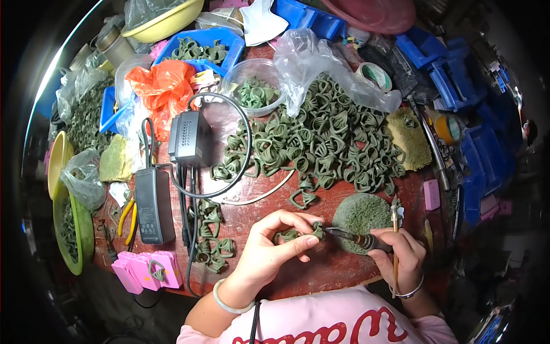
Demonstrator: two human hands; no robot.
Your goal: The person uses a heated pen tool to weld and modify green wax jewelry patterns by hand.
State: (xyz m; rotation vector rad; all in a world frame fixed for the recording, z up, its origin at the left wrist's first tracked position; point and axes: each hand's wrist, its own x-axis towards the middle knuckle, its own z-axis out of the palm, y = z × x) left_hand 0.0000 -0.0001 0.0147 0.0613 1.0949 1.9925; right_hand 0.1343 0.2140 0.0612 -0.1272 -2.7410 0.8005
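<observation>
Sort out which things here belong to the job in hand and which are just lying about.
Likely used:
small green looped piece, left hand
dark-handled tool with metal tip, right hand
thin brown-handled tool, right hand
heap of green looped pieces
round green pad

Probably lying about:
crumpled orange plastic bag
yellow-handled pliers
pink rectangular block

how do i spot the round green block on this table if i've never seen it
On the red table, find the big heap of green ring-shaped pieces. Between that heap and the person's right hand sits the round green block. Unlike the squarish, yellower pad beside the heap, it is circular and darker.
</observation>
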